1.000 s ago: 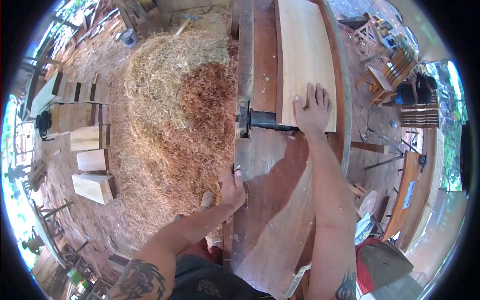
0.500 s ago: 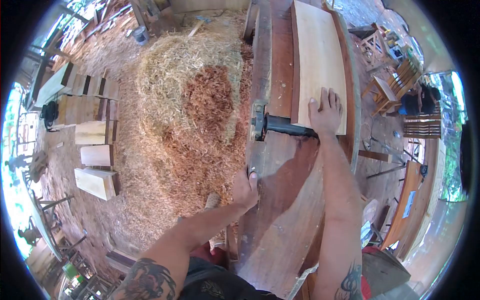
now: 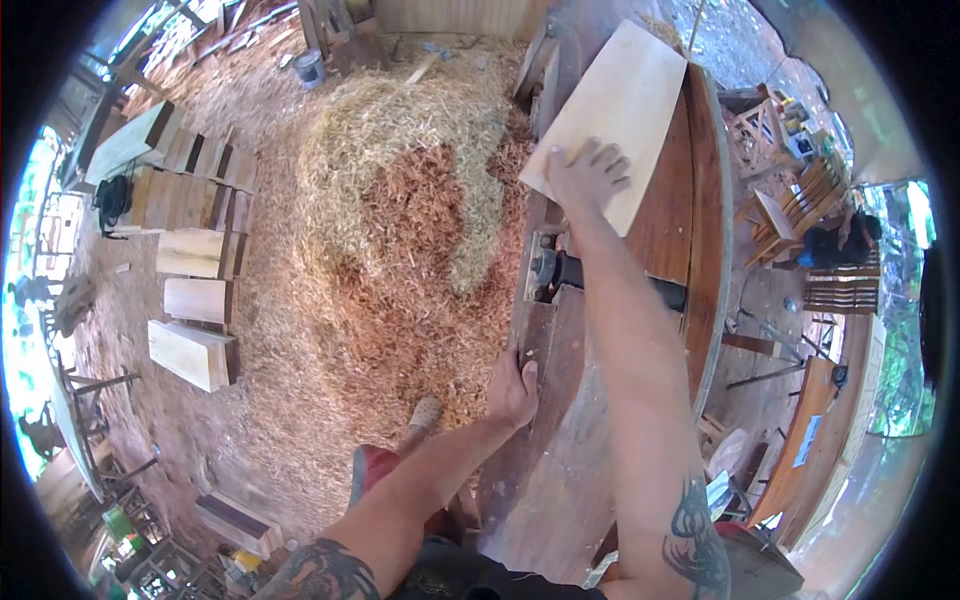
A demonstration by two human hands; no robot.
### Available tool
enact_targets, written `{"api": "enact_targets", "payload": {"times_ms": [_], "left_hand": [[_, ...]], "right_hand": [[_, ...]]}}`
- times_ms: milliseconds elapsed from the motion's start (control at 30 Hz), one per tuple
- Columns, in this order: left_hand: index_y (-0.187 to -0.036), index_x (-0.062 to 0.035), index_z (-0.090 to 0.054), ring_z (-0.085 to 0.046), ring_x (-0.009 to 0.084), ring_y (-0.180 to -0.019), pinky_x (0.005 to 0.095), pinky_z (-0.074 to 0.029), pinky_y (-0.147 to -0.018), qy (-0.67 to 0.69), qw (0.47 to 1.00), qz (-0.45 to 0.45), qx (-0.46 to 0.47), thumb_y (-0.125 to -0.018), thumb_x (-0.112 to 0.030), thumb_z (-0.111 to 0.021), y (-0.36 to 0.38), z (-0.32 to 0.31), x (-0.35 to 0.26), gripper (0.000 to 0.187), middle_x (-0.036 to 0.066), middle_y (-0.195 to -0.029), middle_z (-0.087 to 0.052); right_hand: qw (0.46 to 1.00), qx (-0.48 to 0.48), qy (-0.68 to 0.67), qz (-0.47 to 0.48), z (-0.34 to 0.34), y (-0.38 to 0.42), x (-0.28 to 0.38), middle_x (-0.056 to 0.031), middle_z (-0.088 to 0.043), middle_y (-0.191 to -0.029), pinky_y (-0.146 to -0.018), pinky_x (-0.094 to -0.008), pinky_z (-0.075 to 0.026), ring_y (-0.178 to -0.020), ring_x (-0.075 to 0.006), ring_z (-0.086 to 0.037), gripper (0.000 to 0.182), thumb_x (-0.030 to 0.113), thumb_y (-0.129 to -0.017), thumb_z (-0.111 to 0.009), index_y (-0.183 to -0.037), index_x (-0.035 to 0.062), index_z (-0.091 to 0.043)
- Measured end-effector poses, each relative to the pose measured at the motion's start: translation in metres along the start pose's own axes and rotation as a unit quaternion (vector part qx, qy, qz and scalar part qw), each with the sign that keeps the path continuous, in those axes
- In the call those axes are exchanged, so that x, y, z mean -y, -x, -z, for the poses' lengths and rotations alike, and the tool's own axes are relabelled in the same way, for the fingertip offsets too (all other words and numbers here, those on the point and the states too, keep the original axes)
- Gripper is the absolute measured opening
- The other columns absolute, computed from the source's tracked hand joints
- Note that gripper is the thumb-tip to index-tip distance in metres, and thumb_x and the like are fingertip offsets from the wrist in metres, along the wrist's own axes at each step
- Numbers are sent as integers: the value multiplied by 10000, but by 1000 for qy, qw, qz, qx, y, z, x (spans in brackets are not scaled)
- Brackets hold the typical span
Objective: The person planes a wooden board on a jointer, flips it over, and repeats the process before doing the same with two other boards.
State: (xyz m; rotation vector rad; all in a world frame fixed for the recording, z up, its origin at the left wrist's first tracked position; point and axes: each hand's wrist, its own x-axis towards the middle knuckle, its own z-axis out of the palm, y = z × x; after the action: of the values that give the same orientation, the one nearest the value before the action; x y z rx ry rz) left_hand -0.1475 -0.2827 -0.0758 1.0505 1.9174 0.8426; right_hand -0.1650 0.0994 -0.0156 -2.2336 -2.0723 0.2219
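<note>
Resting the right hand [image 3: 583,182] on the upper face of a pale board [image 3: 640,85], toward the end nearer the person. Spreading the right fingers [image 3: 612,168] loosely, grasping nothing. Finding the board at the far part of the bench [image 3: 560,470], beyond the black roller [image 3: 668,293], lying at a slant to the bench's length. Noting its near left corner jutting past the bench's left edge, toward the shavings [image 3: 420,210]. Being unable to tell full contact with the bench top from a slight lift.

Placing the left hand [image 3: 513,393] on the left edge of the bench, nearer the person than the roller and well apart from the board. Being unable to tell, for the left fingers, a firm clench on that edge from a light touch.

Passing the right forearm [image 3: 630,320] over the roller, hiding its middle part.

Recording the shavings in a heap on the ground left of the bench, showing pale and reddish patches. Listing also several wooden blocks [image 3: 195,352] in a row farther left, a bucket [image 3: 310,68] beyond the heap and a wooden chair [image 3: 775,215] right of the bench.
</note>
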Motion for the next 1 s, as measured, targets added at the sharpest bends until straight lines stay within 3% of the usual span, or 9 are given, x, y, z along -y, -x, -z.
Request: {"api": "enact_targets", "payload": {"times_ms": [67,200,433,500,567,700,767,867,1000], "left_hand": [[-1467,53,-466,-572,493,-1241,548,-459,-1086,-4,1000,5,-1,-1101,-368,-495,-1,2,2,559,323,-1326,-588],[-1483,50,-455,-560,494,-1272,552,-454,-1100,-2,1000,17,4,-1103,-383,-492,0,1,0,577,324,-1351,-580],[-1482,30,-472,-608,480,-1242,556,-499,-1053,-20,999,12,-24,-1079,-365,-535,0,-3,3,568,313,-1329,-611],[-1304,20,-589,-651,472,-1114,556,-520,-944,47,998,42,-6,-1030,-261,-548,8,-28,1,395,294,-1126,-663],[-1109,3,-684,-706,410,-932,529,-555,-822,163,966,175,101,-958,-173,-557,-12,55,-54,264,238,-923,-703],[-1481,36,-493,-643,432,-1239,531,-512,-1064,58,991,-24,-118,-1071,-332,-532,-10,-16,11,552,296,-1323,-648],[-1590,41,-378,-476,464,-1444,537,-430,-1191,0,997,81,12,-1123,-458,-445,1,-11,-5,687,317,-1559,-473],[-1610,32,-347,-400,472,-1493,534,-412,-1216,14,993,97,68,-1135,-536,-372,0,-1,-7,741,304,-1615,-406],[-1618,12,-342,-425,458,-1480,541,-434,-1196,10,994,96,43,-1131,-531,-380,1,-17,5,730,288,-1611,-422]], "right_hand": [[998,47,-21,-27,20,2,34,-253,-160,-1777,-1271,-716,-42,-1599,-586,-99,912,608,-1010,-474,-1691,30,-286],[988,156,-9,-17,57,-3,73,-221,-115,-1791,-1241,-746,-194,-1593,-585,-145,942,519,-989,-563,-1690,-14,-228],[983,137,107,-54,35,21,111,-313,-74,-1759,-1212,-770,-244,-1587,-600,-126,1178,583,-901,-710,-1678,-73,-115],[974,160,139,-76,35,18,124,-338,-32,-1753,-1210,-780,-232,-1589,-602,-107,1267,611,-869,-740,-1675,-88,-57],[960,167,197,-106,-14,-9,146,-369,-31,-1733,-1208,-774,-239,-1572,-620,-113,1347,627,-817,-802,-1669,-88,-42],[968,93,230,-20,-9,-7,161,-332,-84,-1734,-1134,-819,-297,-1530,-650,-187,1273,563,-820,-835,-1685,-1,-91],[967,58,246,-30,-15,-11,150,-314,-110,-1735,-1097,-842,-326,-1509,-665,-224,1241,532,-822,-852,-1692,43,-115],[970,33,239,-42,-26,-14,137,-287,-149,-1735,-1042,-876,-369,-1478,-688,-279,1200,484,-824,-877,-1704,108,-152],[956,55,283,-50,-19,-3,134,-270,-159,-1736,-967,-923,-378,-1452,-708,-308,1164,425,-817,-898,-1706,218,-174]]}}
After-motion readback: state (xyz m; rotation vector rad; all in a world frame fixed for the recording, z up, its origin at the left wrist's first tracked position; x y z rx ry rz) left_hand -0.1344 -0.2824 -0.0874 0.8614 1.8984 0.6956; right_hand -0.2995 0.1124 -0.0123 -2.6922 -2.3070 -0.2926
